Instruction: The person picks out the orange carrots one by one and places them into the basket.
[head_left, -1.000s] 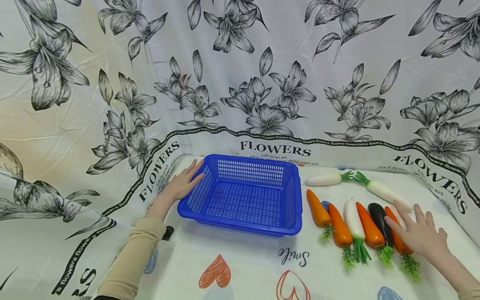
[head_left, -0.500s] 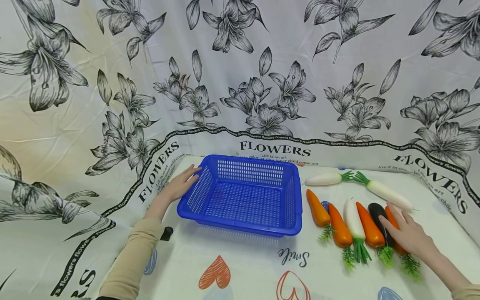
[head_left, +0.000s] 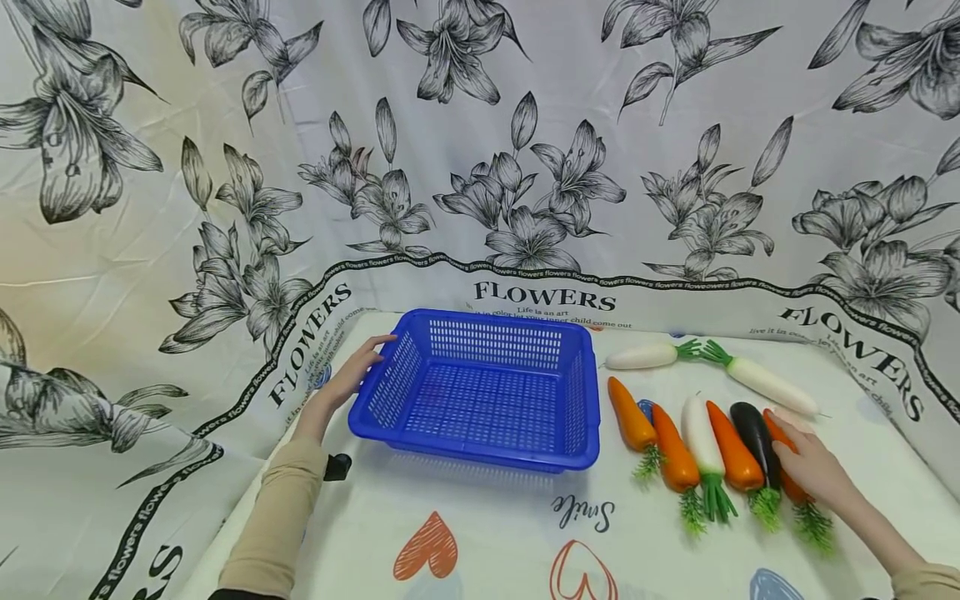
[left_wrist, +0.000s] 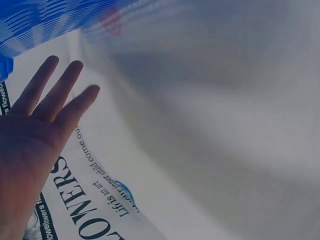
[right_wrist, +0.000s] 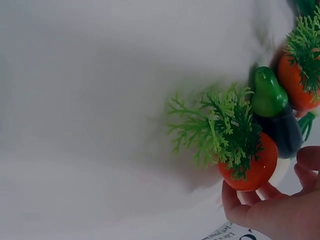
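A blue plastic basket (head_left: 480,454) with slotted walls stands on the table. At its left rim is my left hand (head_left: 355,372), fingers extended against the outer side; in the left wrist view that hand (left_wrist: 45,115) shows its fingers straight and spread below the basket wall (left_wrist: 40,30). On the right, my right hand (head_left: 813,467) reaches over the outermost carrot (head_left: 795,486), thumb on the eggplant side, fingers on the far side. The right wrist view has those fingers curled against the orange carrot (right_wrist: 255,167), its leafy top free. A dark eggplant (head_left: 753,437) lies beside it.
Left of the eggplant lie more carrots (head_left: 731,454) and a white radish (head_left: 702,437) in a row. Two white radishes (head_left: 641,357) lie behind, leaf ends together. A flower-printed curtain (head_left: 525,167) rises behind the table. A small black object (head_left: 338,467) sits beside the left sleeve.
My right hand has moved left and down from above the row onto the outermost carrot, its fingers bending in. My left hand has slid slightly down outside the basket's left rim.
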